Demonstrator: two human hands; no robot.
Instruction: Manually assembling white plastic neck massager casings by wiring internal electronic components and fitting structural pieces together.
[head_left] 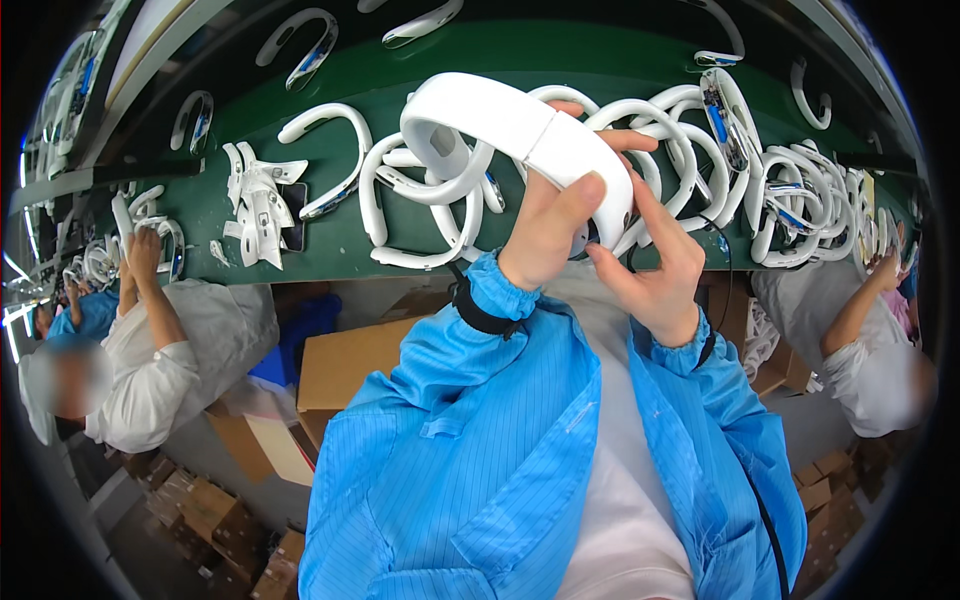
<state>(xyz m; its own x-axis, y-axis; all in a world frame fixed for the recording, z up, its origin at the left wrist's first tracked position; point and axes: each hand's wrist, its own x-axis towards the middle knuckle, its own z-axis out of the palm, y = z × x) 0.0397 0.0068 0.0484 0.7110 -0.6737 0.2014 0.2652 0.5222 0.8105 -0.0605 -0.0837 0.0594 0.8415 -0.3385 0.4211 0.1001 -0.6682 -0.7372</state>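
I hold a glossy white curved neckband (pixel 490 110) up above the bench's near edge. My left hand (pixel 545 225) is closed round one of its arms, thumb in front and fingertips showing behind. At the lower end of that same arm, my right hand (pixel 665 275) pinches with thumb and forefinger, near a dark opening in the tip. More white neckbands (pixel 440 225) lie on the green bench (pixel 330 235) just beyond and to the left of my hands. Another group of neckbands (pixel 690 150) overlaps behind my right hand.
White curved shell pieces (pixel 262 215) are piled at the left beside a dark flat phone-like object (pixel 294 215). Neckbands (pixel 810 200) are heaped at the right. Co-workers sit on either side. Cardboard boxes (pixel 350 360) and a blue bin (pixel 300 335) stand below the bench.
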